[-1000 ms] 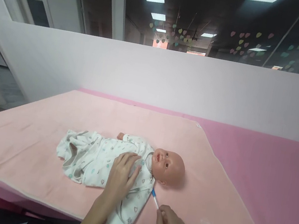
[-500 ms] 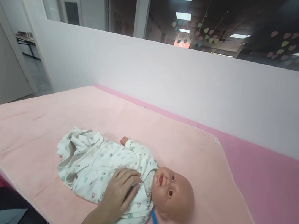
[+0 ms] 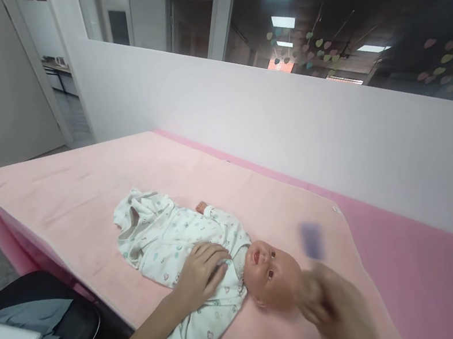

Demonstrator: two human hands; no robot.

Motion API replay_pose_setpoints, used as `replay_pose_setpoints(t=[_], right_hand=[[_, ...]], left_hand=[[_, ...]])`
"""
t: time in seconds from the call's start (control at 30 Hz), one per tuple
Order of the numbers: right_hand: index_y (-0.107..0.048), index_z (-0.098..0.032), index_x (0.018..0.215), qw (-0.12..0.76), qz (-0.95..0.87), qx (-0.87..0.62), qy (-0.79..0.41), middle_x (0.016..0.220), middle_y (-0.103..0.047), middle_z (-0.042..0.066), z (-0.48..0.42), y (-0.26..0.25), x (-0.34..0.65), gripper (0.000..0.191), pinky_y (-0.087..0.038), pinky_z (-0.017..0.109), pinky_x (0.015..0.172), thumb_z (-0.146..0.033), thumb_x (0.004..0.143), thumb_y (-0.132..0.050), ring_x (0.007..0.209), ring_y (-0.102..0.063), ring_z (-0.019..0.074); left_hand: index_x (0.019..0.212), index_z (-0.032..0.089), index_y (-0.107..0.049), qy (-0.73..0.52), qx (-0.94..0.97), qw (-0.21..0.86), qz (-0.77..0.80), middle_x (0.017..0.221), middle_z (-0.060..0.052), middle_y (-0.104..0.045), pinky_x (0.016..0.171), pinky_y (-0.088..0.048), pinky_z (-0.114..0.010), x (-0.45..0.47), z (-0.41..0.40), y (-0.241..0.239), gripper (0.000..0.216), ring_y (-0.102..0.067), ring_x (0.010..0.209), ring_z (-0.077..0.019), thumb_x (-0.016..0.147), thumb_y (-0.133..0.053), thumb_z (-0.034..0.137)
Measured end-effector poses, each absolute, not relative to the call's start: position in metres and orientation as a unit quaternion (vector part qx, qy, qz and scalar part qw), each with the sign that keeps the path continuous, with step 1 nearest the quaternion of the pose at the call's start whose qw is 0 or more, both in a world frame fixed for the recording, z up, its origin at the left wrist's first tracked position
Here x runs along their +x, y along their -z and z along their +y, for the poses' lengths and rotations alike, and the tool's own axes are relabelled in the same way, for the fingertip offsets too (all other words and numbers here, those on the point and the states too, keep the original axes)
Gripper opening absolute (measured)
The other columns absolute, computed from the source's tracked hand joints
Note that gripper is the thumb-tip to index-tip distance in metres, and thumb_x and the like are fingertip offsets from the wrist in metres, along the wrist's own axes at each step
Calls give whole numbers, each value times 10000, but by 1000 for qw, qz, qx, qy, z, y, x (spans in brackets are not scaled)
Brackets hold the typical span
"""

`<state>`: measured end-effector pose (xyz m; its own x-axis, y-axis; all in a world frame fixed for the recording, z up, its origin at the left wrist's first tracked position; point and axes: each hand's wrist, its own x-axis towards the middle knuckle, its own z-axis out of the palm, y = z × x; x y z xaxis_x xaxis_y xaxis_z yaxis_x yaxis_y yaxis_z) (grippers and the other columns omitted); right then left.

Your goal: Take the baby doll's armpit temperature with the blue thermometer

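A baby doll point(image 3: 273, 277) in a white printed bodysuit point(image 3: 179, 237) lies on its back, head toward the right and legs toward the left. My left hand point(image 3: 204, 271) rests on the doll's chest, fingers lying over the cloth and thumb apart. Just right of the doll's head, my right hand point(image 3: 320, 297) is raised and smeared by motion, its fingers closed round a slim tool with a blue end point(image 3: 311, 240). That blue end sticks up past the fingers; blur hides which kind of tool it is.
The doll lies on a peach sheet point(image 3: 90, 169) over a pink cover point(image 3: 422, 251). Behind stands a white wall point(image 3: 287, 122) with a window above. A black chair point(image 3: 81, 319) with grey cloth and a white device point(image 3: 11, 334) stands at the front left edge.
My right hand has risen from the bottom edge to beside the doll's head, bringing the blue-ended tool up. My left hand stays on the chest. The view has shifted slightly.
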<state>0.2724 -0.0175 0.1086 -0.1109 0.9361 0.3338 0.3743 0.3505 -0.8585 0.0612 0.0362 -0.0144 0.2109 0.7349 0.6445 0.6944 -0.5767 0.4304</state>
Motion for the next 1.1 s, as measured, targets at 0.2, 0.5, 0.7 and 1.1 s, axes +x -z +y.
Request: replay_pose_setpoints(t=[0.2, 0.5, 0.7, 1.1], right_hand=[[-305, -201, 414, 528, -608, -427, -411, 410, -252, -49, 21, -116, 262, 535, -237, 225, 376, -533, 804, -457, 372, -245, 69], [-291, -197, 351, 492, -628, -480, -365, 382, -215, -60, 44, -136, 266, 553, -228, 236, 430, -459, 779, -522, 389, -226, 52], [-354, -178, 358, 366, -712, -523, -292, 401, -211, -57, 37, -143, 263, 529, -161, 237, 434, -441, 774, -547, 407, -200, 46], [-336, -183, 346, 421, -649, -512, -373, 366, -230, -60, 45, -145, 253, 537, -193, 238, 419, -433, 755, -577, 384, -217, 45]], left_hand=[[981, 200, -589, -427, 778, 27, 459, 985, -54, -634, 869, -405, -386, 60, 35, 15, 217, -554, 959, -196, 877, -399, 194], [1043, 219, -580, -428, 780, 39, 454, 1031, -35, -625, 888, -380, -380, 59, 34, 16, 235, -538, 988, -190, 879, -415, 190], [1010, 220, -589, -438, 778, 26, 450, 1026, -26, -626, 883, -380, -366, 59, 35, 20, 209, -538, 981, -183, 872, -437, 185], [1047, 223, -590, -449, 775, 19, 445, 1014, -34, -635, 878, -390, -369, 59, 36, 21, 235, -546, 979, -188, 874, -434, 193]])
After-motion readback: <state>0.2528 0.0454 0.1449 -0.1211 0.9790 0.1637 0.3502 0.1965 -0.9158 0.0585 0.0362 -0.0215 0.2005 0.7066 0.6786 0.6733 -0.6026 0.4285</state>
